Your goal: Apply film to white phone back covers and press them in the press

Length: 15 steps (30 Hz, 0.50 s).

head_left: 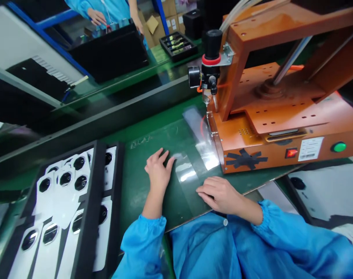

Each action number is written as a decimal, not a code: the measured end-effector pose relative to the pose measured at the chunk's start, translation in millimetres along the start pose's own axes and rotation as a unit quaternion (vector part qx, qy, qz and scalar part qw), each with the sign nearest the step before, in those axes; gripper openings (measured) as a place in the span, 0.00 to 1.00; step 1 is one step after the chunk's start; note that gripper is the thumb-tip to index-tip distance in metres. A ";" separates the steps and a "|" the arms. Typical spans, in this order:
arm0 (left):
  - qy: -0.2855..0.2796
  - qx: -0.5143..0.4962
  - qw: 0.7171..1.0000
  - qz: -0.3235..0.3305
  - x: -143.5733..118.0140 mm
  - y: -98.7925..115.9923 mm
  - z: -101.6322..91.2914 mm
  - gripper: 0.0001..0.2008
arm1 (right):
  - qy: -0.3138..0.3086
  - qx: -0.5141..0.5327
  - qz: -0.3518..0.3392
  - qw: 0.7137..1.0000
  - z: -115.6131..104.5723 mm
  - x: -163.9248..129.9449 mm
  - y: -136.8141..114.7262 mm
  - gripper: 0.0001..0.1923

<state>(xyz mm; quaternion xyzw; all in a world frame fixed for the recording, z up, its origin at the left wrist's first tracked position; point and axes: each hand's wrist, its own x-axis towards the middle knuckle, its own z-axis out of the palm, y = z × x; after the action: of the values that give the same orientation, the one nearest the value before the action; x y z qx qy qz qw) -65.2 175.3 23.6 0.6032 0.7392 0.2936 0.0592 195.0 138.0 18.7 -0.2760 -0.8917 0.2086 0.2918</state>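
Observation:
My left hand point(159, 170) is over the green work surface point(147, 201), its fingers apart and bent, with nothing visible in them. Its thumb is near the edge of a clear, glossy plastic film point(188, 172) that reflects the light. On the other side of the film is my right hand point(221, 193), low near the table's front edge. Its fingers are closed together and their tips point toward the film; whatever may be between them is hidden. A second clear film strip point(207, 157) lies against the orange machine's left side.
An orange press machine point(246, 155) with a gauge and lit buttons stands at right. At left, black trays point(92, 193) hold several white plates point(51, 236) with dark round windows. A dark bin of white sheets point(327, 190) is lower right. Across the bench, a co-worker's hand point(97, 17) shows.

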 end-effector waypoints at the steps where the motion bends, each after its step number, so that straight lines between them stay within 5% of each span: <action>1: 0.001 0.003 1.000 -0.003 6.3 -3.0 6.7 0.15 | -0.001 0.000 0.003 1.000 -0.2 0.4 -0.3 0.08; 8: 0.012 0.008 1.000 0.006 -2.0 -9.7 15.7 0.09 | 0.011 0.031 0.031 0.999 -0.1 6.7 -2.5 0.09; 15: 0.051 0.035 0.998 0.013 -7.1 -6.5 16.5 0.14 | 0.049 -0.044 -0.006 0.998 6.9 60.7 -1.6 0.09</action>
<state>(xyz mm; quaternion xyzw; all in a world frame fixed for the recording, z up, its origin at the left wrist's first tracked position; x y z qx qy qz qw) -61.6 174.1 4.9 0.5985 0.7433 0.2987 -0.0029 149.0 172.6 39.0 -0.2930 -0.8864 0.1535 0.3238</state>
